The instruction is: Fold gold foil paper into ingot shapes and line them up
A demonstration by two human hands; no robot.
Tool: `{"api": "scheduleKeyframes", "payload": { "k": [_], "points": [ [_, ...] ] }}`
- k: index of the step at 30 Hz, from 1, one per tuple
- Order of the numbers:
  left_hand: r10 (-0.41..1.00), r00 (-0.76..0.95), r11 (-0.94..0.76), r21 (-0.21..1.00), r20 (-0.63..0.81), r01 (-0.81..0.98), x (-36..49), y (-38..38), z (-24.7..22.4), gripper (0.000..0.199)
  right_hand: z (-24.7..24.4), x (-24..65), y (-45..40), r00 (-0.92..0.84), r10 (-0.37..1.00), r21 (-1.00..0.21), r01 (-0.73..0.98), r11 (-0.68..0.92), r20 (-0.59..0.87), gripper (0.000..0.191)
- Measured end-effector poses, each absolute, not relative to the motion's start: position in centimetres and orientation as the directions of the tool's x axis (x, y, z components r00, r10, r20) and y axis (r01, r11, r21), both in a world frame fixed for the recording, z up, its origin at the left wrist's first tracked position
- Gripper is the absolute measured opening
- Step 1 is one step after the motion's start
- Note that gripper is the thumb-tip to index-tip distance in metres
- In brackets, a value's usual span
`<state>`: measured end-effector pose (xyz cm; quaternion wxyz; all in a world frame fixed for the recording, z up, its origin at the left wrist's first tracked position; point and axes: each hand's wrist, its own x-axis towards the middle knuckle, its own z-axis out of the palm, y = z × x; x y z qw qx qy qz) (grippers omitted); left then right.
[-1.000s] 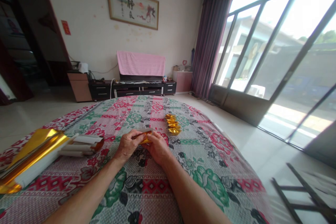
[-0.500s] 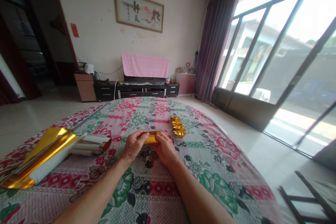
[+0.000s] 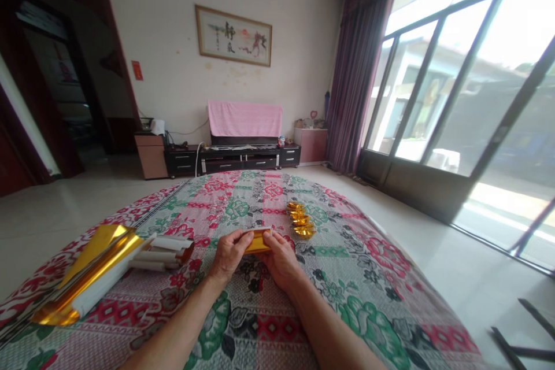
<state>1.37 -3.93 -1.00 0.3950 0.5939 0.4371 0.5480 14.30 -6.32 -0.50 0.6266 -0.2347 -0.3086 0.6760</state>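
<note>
Between my two hands is a small folded piece of gold foil paper [image 3: 259,242], held just above the patterned tablecloth [image 3: 347,277]. My left hand [image 3: 232,253] pinches its left end, thumb on top. The right end is gripped by my right hand [image 3: 280,254], thumb pressed on the upper face and fingers underneath. Just beyond my right hand lies a row of several folded gold foil pieces [image 3: 300,221]. On the left of the cloth rest gold foil sheets [image 3: 97,277], with several white-backed rolled papers [image 3: 162,253] at their right end.
Past the round table stand a low black cabinet [image 3: 238,163] and a screen under a pink cloth [image 3: 245,119]. Dark metal-framed glass doors [image 3: 433,98] are on the right. Part of a dark-framed chair or stool [image 3: 531,352] shows at the lower right.
The camera view has tilted up and shifted slightly left, so everything sits lower and farther right. My hands still hold the gold piece, and a pale edge now shows along its top.
</note>
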Motion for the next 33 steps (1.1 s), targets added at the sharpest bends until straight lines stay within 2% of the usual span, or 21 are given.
{"api": "scheduleKeyframes", "payload": {
  "k": [33],
  "points": [
    [0.959, 0.026, -0.283, 0.957, 0.282, 0.065, 1.43, -4.39, -0.48, 0.031, -0.47, 14.46, -6.38, -0.112, 0.992, -0.752, -0.658, -0.037, 0.049, 0.017]
  ]
}}
